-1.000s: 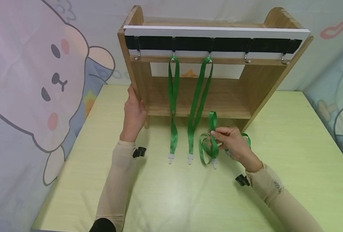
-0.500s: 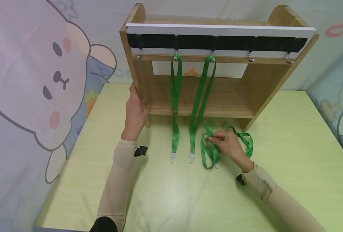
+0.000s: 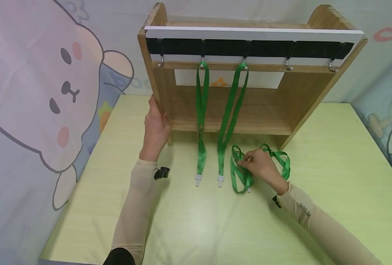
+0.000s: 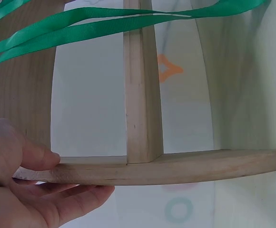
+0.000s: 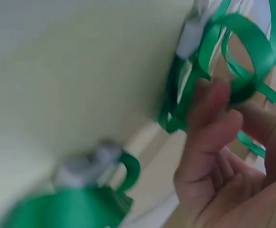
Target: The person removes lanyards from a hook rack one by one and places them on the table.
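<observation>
Head view: the right hand (image 3: 263, 167) pinches a coiled green lanyard (image 3: 245, 177) to its left; a looped lanyard (image 3: 286, 167) lies at its right; the left hand (image 3: 156, 129) grips a wooden shelf's (image 3: 262, 114) side.

A pale yellow-green table (image 3: 182, 228) carries a wooden rack (image 3: 265, 110) toward the back. Near the rack's right foot lies a looped green ribbon (image 3: 286, 171); whether the bunched ribbon (image 3: 247, 179) beside it rests fully there, I can't tell.

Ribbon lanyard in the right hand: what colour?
Green ribbon lanyard; shows best in the right wrist view.
</observation>
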A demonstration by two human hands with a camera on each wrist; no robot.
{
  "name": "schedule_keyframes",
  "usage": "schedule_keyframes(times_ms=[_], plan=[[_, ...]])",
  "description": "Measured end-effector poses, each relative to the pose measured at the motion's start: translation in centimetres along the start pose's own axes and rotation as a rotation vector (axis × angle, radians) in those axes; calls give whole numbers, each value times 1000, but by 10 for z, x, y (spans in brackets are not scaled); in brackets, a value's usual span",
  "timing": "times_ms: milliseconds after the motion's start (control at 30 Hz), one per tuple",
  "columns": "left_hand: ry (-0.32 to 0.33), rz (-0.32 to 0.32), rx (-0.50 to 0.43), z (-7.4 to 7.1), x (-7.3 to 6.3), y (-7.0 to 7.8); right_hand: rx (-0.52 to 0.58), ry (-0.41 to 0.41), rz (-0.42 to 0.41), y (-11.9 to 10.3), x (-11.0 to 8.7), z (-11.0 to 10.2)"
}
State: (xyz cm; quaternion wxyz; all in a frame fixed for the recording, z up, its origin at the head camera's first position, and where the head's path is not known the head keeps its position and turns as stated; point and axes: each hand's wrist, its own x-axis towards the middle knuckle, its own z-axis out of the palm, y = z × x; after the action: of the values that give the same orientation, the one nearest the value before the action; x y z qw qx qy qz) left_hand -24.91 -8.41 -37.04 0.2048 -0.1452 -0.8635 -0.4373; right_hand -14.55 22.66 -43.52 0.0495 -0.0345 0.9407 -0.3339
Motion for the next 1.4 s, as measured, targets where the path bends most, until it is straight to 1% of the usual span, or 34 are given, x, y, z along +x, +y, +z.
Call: schedule_keyframes(times_ms=[167, 267, 367, 433, 500, 567, 633, 700, 800, 900, 1000, 1067, 1233, 1300, 1400], plan=[[-3, -8, 0, -1, 0, 0, -147, 5, 12, -7, -1, -8], [-3, -5, -5, -1, 0, -1, -193, 15, 2, -13, 1, -13], [-9, -10, -18, 0, 0, -2, -196, 17, -10, -18, 3, -19], [-14, -16, -25, 1, 0, -2, -177, 34, -36, -24, 5, -24], [-19, -24, -28, 0, 0, -1, -156, 78, -92, -29, 7, -29], [-19, -28, -24, 0, 0, 0, -136, 140, -154, -35, 9, -34], [-19, -30, -21, 0, 1, 0, -105, 206, -206, -42, 11, -38], [-19, -35, -16, -1, 0, 1, -71, 274, -241, -50, 12, -42], [-25, -49, -15, -1, -1, 1, 14, 378, -285, -62, 14, -48], [-28, -54, -17, -2, -1, 1, 98, 508, -335, -73, 18, -52], [-17, -38, -20, -1, -1, 1, 183, 629, -357, -83, 23, -53], [-8, -26, -21, 0, -1, 0, 256, 693, -364, -90, 27, -53], [-8, -19, -6, 0, -2, 0, 430, 820, -353, -105, 34, -46], [-10, -16, 0, -1, -2, -1, 474, 856, -347, -110, 36, -44], [-8, -9, 5, -1, -2, -1, 504, 880, -347, -116, 39, -41]])
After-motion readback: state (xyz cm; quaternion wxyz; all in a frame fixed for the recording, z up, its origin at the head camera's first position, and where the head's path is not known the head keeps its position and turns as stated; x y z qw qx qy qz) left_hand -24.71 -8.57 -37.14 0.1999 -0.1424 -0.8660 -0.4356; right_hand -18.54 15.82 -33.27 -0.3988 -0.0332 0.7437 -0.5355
